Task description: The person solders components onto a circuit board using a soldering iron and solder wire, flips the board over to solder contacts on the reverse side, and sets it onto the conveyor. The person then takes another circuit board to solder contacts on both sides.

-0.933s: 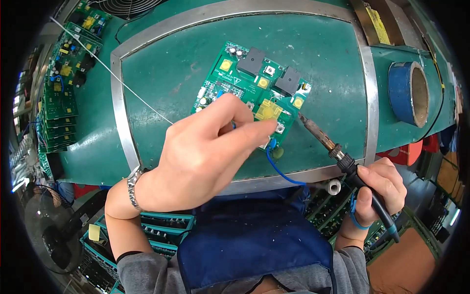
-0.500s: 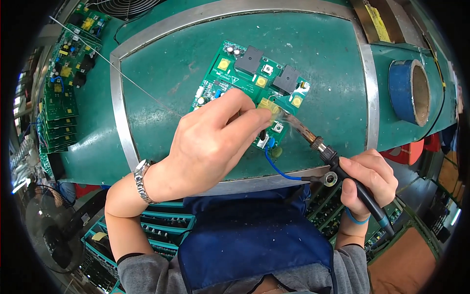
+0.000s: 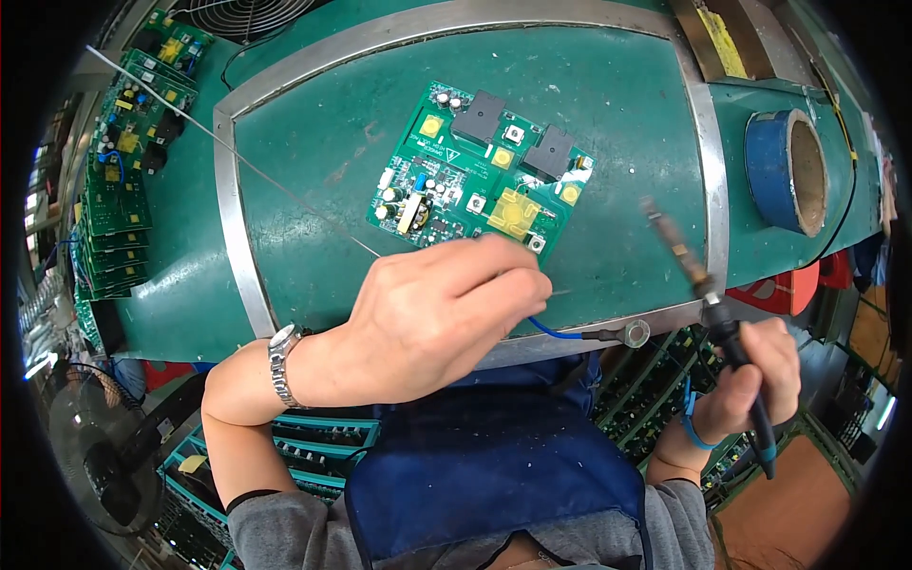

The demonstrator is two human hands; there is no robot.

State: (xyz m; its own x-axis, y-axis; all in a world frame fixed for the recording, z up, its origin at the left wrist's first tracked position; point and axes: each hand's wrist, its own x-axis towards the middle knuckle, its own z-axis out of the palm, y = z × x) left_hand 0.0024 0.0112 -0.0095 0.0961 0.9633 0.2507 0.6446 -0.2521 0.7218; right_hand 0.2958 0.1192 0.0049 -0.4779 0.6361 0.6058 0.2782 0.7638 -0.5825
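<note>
A green circuit board with two black block parts and yellow patches lies on the green work surface. My left hand hovers over its near edge, fingers pinched on a thin solder wire that runs in from the far left. A short bit of the wire pokes out past the fingertips. My right hand grips a soldering iron, its blurred tip pointing up and away, apart from the board. From beneath my left fingers comes a blue lead ending in a ring terminal; its board end is hidden.
Metal strips frame the work surface. A blue tape roll stands at the right, below a metal tray. Stacked circuit boards line the left side. A fan stands at lower left, near racks of boards.
The soldering iron has swung right, off the board. My left hand has drawn back toward me and slightly right with the solder wire, uncovering the board's lower part.
</note>
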